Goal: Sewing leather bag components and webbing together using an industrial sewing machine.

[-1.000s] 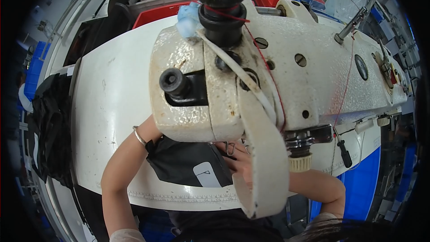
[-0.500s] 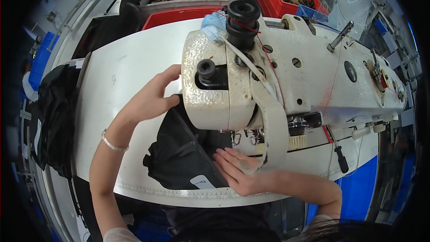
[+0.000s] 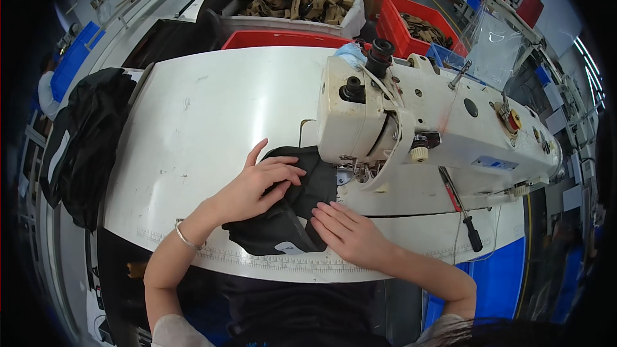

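A black fabric piece (image 3: 257,232) with a pale label patch (image 3: 287,248) lies on the white table, its far right edge beside the needle area of a white sewing machine (image 3: 350,115). My left hand (image 3: 263,183) rests on top of the fabric with its fingers spread. Close to the presser foot, my right hand (image 3: 350,234) lies flat, fingertips on the fabric's right edge. Neither hand grips anything that I can see. The fabric's underside is hidden.
A pile of black fabric pieces (image 3: 90,141) hangs at the table's left edge. Right of the machine bed lies a screwdriver (image 3: 473,234). Behind the table stand a white bin (image 3: 350,26) of tan straps and a red crate (image 3: 385,16).
My left hand has come back from beside the machine head onto the fabric, nearer my right hand. The view has shifted back, showing more of the machine. My right hand stays at the fabric's edge.
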A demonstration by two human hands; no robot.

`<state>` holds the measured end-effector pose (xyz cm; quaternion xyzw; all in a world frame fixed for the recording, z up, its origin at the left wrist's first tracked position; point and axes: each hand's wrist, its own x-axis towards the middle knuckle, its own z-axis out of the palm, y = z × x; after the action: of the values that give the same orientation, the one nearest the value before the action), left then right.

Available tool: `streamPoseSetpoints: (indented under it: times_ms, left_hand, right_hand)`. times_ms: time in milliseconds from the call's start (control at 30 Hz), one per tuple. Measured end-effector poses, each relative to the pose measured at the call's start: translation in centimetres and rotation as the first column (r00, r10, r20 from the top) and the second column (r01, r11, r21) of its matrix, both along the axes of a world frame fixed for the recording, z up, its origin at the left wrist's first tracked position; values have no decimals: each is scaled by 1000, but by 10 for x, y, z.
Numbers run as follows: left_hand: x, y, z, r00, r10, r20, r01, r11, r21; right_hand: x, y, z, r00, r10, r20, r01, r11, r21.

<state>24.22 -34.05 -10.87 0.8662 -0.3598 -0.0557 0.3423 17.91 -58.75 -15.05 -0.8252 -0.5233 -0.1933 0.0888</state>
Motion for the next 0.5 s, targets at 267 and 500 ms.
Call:
streamPoseSetpoints:
  times_ms: [267, 500]
  left_hand:
    - [-102, 84, 27, 872, 477, -106, -454, 710, -538]
    - [-301, 220, 67, 48, 990, -130, -838, -31, -545]
  right_hand:
    - [-11, -14, -3, 980, 58, -193, 11, 941, 339]
    - [-19, -37, -15, 928, -49, -368, 150, 956, 251]
